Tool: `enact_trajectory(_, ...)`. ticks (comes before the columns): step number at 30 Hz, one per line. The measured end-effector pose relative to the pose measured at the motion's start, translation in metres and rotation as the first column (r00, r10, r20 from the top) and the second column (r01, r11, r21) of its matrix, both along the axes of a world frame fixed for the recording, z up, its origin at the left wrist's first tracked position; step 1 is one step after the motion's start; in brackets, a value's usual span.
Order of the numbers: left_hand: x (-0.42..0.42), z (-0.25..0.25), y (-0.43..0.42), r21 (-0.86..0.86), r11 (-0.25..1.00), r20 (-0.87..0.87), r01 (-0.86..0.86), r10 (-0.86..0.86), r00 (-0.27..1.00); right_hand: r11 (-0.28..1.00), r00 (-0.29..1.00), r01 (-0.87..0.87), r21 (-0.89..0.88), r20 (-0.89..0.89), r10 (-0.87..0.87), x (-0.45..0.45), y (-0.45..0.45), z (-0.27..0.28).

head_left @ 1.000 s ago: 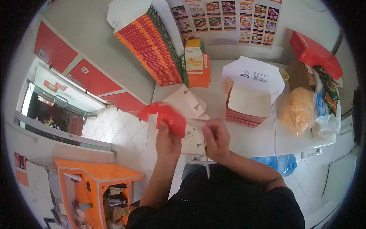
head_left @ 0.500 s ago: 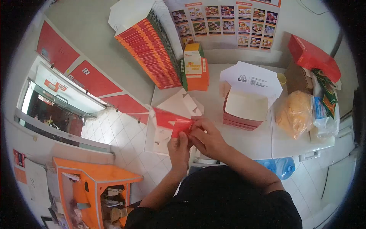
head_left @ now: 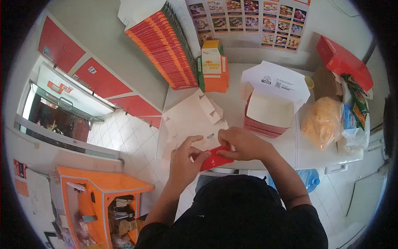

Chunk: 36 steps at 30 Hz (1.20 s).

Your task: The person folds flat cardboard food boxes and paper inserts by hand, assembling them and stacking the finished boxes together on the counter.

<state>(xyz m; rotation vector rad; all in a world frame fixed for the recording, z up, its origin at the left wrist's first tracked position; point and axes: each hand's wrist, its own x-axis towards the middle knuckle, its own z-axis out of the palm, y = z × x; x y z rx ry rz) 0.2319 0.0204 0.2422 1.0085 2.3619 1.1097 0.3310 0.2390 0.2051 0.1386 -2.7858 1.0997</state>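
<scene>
Both hands meet at a small red carton piece (head_left: 215,159) near the front edge of the white table. My left hand (head_left: 186,159) grips its left end, thumb on top and the other fingers raised and curled. The right end is pinched by my right hand (head_left: 238,144), thumb along its upper face. Flat pale cardboard pieces (head_left: 188,114) lie just beyond my hands. To the right stands an open red box (head_left: 269,112), its white lid raised and its inside pale.
A tall stack of red and orange cartons (head_left: 163,50) leans at the back left, beside an orange and yellow box (head_left: 213,68). On the right are an orange plastic bag (head_left: 322,122), a red box (head_left: 344,62) and green packets (head_left: 354,93). Blue bottles (head_left: 306,179) stand below.
The red carton piece has come down and nearer my body, now folded smaller between both hands. The flat cardboard behind it shows more.
</scene>
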Motion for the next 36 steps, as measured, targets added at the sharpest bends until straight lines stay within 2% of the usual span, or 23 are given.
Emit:
enact_trajectory(1,0.000,-0.002,-0.001,0.027,0.999,0.009,-0.018,0.018,1.000,0.998,0.999,0.050,-0.028,0.016,-0.049,0.000,-0.001,-0.003)
enact_trajectory(4,0.001,-0.010,-0.002,0.094,0.995,0.012,-0.043,0.043,0.999,0.890,0.915,0.276,-0.364,-0.183,-0.359,-0.004,-0.006,-0.017)
enact_trajectory(7,0.000,-0.013,-0.002,0.122,0.993,-0.054,0.005,0.001,0.999,0.987,0.999,-0.015,-0.159,-0.050,0.007,-0.001,-0.014,-0.011)
enact_trajectory(10,0.002,-0.021,0.000,0.141,0.989,-0.169,0.053,-0.029,0.985,0.880,0.996,-0.038,-0.474,0.057,0.074,-0.001,-0.008,-0.013)
enact_trajectory(12,0.005,-0.025,-0.002,0.116,0.990,-0.298,0.085,-0.047,0.954,0.898,0.990,-0.130,-0.420,-0.109,0.092,-0.005,-0.001,-0.024)
enact_trajectory(14,0.018,-0.022,-0.004,0.115,0.986,-0.464,0.124,-0.057,0.884,0.967,0.944,0.093,-0.238,-0.287,-0.162,-0.016,0.001,-0.037)
enact_trajectory(15,0.024,-0.021,-0.007,0.115,0.983,-0.543,0.145,-0.060,0.837,0.920,0.823,0.376,-0.111,-0.416,-0.386,-0.026,0.001,-0.041)
enact_trajectory(17,0.037,-0.034,-0.020,0.065,0.966,-0.642,0.249,-0.150,0.752,0.732,0.605,0.619,-0.285,-0.420,-0.676,-0.039,0.000,-0.052)
enact_trajectory(18,0.043,-0.038,-0.023,0.084,0.951,-0.671,0.298,-0.167,0.723,0.624,0.594,0.583,-0.521,-0.251,-0.764,-0.045,0.001,-0.058)
enact_trajectory(19,0.048,-0.044,-0.028,0.099,0.933,-0.700,0.346,-0.182,0.690,0.587,0.650,0.537,-0.606,-0.146,-0.745,-0.045,0.002,-0.052)
enact_trajectory(20,0.045,-0.065,-0.039,0.008,0.922,-0.624,0.387,-0.297,0.723,0.529,0.696,0.504,-0.683,-0.041,-0.717,-0.045,0.003,-0.046)
enact_trajectory(22,0.036,-0.070,-0.035,-0.182,0.920,-0.534,0.348,-0.390,0.750,0.664,0.855,0.420,-0.619,0.024,-0.519,-0.024,0.009,-0.008)
enact_trajectory(23,0.032,-0.070,-0.032,-0.274,0.903,-0.481,0.332,-0.428,0.765,0.769,0.884,0.383,-0.512,-0.040,-0.466,-0.019,0.007,-0.009)
enact_trajectory(24,0.029,-0.070,-0.026,0.052,0.953,0.003,0.298,-0.298,0.954,0.857,0.910,0.337,-0.389,-0.100,-0.403,-0.011,0.002,-0.012)
enact_trajectory(25,0.025,-0.069,-0.019,0.305,0.949,0.517,0.083,-0.238,0.822,0.923,0.932,0.287,-0.256,-0.149,-0.331,-0.005,-0.004,-0.014)
enact_trajectory(27,0.014,-0.054,-0.009,0.444,0.825,0.888,-0.350,-0.352,0.296,0.973,0.896,-0.003,-0.230,-0.433,-0.100,0.001,-0.015,-0.017)
enact_trajectory(28,0.008,-0.033,-0.005,0.469,0.747,0.880,-0.470,-0.442,0.175,0.972,0.829,-0.144,-0.187,-0.559,0.016,0.004,-0.020,-0.019)
enact_trajectory(29,0.007,-0.022,-0.005,0.466,0.662,0.842,-0.587,-0.536,0.064,0.967,0.811,-0.129,-0.222,-0.585,-0.026,0.006,-0.027,-0.020)
enact_trajectory(30,0.007,-0.037,-0.004,0.452,0.585,0.879,-0.673,-0.421,0.224,0.960,0.791,-0.114,-0.256,-0.608,-0.068,0.006,-0.035,-0.020)
enact_trajectory(32,0.010,-0.054,0.002,0.478,0.602,0.876,-0.639,-0.268,0.402,0.948,0.775,-0.070,-0.311,-0.615,-0.144,0.004,-0.046,-0.027)
enact_trajectory(33,0.014,-0.055,0.008,0.487,0.616,0.854,-0.619,-0.189,0.484,0.970,0.814,0.007,-0.244,-0.562,-0.148,0.002,-0.048,-0.025)
enact_trajectory(35,0.028,-0.044,0.015,0.572,0.574,0.796,-0.586,-0.216,0.565,0.984,0.877,0.152,-0.095,-0.445,-0.179,-0.001,-0.050,-0.021)
enact_trajectory(36,0.030,-0.044,0.015,0.600,0.561,0.771,-0.570,-0.216,0.598,0.980,0.927,0.126,-0.151,-0.334,-0.171,0.000,-0.050,-0.017)
